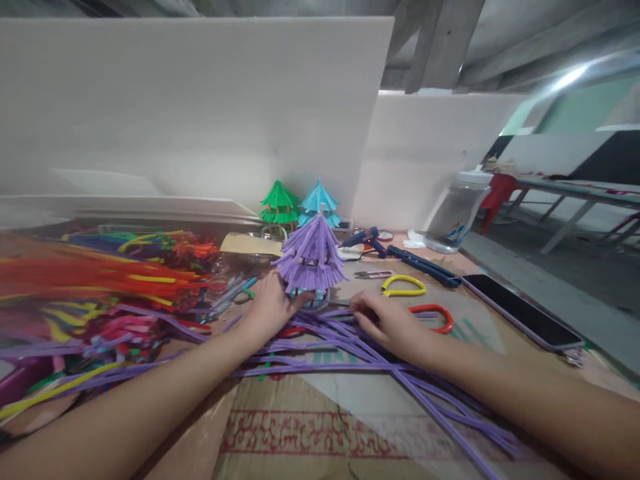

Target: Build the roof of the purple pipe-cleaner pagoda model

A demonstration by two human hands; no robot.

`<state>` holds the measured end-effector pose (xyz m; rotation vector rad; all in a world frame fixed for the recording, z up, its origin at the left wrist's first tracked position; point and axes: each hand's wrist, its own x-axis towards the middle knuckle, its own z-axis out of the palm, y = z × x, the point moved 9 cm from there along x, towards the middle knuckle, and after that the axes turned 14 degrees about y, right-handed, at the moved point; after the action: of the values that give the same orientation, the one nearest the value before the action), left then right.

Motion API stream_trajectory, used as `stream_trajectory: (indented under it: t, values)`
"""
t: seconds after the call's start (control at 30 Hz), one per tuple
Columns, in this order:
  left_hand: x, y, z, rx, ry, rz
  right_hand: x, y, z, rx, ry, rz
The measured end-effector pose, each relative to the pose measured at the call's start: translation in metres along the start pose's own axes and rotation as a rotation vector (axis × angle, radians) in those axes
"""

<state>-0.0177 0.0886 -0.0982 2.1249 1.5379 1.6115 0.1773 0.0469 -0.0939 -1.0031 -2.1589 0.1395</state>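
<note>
A small purple pipe-cleaner tree (313, 257) stands upright in the middle, its tiers sloping down from a pale tip. My left hand (273, 307) is closed at its base, thumb in front and fingers partly hidden behind. To the right of the tree, apart from it, my right hand (387, 323) hovers with curled fingers; whatever is between them, if anything, cannot be made out. Loose purple pipe cleaners (350, 347) lie crossed beneath both hands. Close by my right hand are a red loop handle (447, 320) and a yellow loop handle (404, 294).
Behind stand a green tree (280, 200) and a blue tree (319, 197). Bundled orange pipe cleaners (100, 273) and other colours fill the left. Rightward lie small snips (374, 274), a blue glue gun (367, 240), a phone (523, 312) and a clear plastic jar (455, 210).
</note>
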Motion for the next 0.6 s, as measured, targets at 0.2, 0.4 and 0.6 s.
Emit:
stream_trajectory:
  t: [0.2,0.4,0.6]
  values:
    - [0.003,-0.018,0.014,-0.05,-0.089,-0.128,0.004,0.013,0.016,0.115,-0.023,0.061]
    - [0.006,-0.024,-0.006,0.026,0.095,-0.198,0.009,0.021,0.006,0.113,0.047,0.094]
    - [-0.008,0.044,-0.019,-0.043,0.034,0.095,0.012,0.023,-0.005,0.067,0.085,0.13]
